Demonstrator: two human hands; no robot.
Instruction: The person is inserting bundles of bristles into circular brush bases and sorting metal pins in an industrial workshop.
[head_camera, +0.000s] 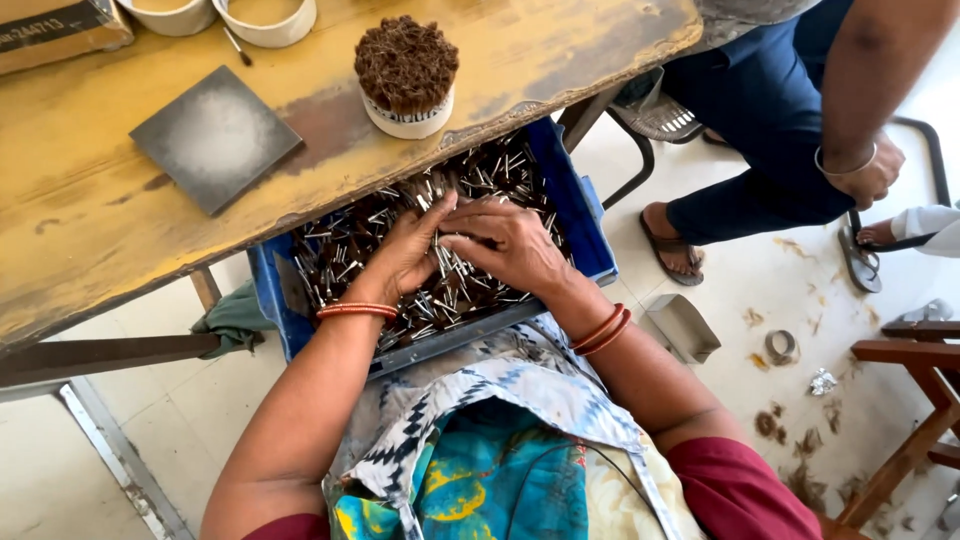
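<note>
Under both hands (470, 245), brown-tipped silver brush pieces (350, 250) heaped in blue crate (575, 215).

The scene is bright with soft, even daylight. The pale floor (800, 290) at the right of the frame is the lightest area, close to washed out. The yellow worktop (90, 210) casts a shadow over the upper part of the blue crate (590, 235) beneath its edge. The metal pins (440, 290) in the crate catch small glints. Focus is sharp in the centre; the worktop edge bows slightly, a wide-lens curve. A grey tile (215, 138) shows a dull, pale sheen.
</note>
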